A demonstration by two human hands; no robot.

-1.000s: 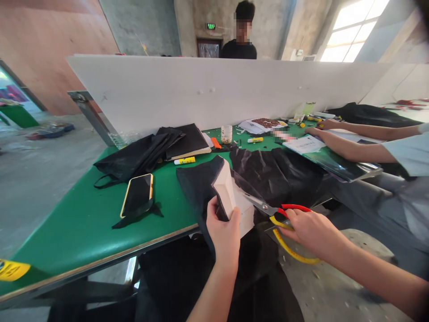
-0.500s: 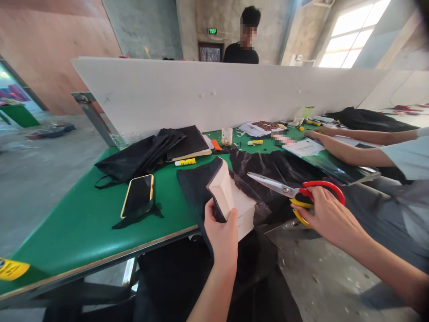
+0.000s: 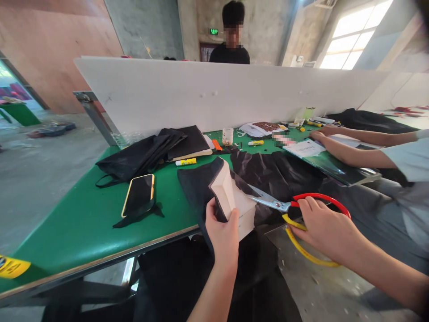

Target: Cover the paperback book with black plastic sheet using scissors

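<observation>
While our left hand (image 3: 223, 230) is clamped on a thick book (image 3: 246, 217), with its thumb against the bent-back white pages, our right hand (image 3: 323, 223) grips a pair of scissors (image 3: 277, 205) by the red and yellow handles, so the two hands are apart, each with its own load. We see the book tilted at the near edge of the green-topped bench (image 3: 83, 228); the blades are parted and point at its right side, though we cannot tell whether they touch the paper.

To the left of the book we have a smartphone (image 3: 139, 192) in a yellow case, a black scrap (image 3: 134, 218) lying against its near end. Behind the book spreads a crumpled black sheet (image 3: 268, 172). Farther back we find a glue stick (image 3: 186, 162), a black-covered book (image 3: 189, 142) beside folded black fabric (image 3: 140, 154), a clear jar (image 3: 228, 137) and a second glue stick (image 3: 256, 143). On our right, a co-worker's forearms (image 3: 351, 150) reach over a green-and-white booklet (image 3: 310, 152).

Along the bench's far side we face a long white partition (image 3: 214, 103); beyond it stands a person in a black top (image 3: 229, 54), near a lit green exit sign (image 3: 213, 31).
</observation>
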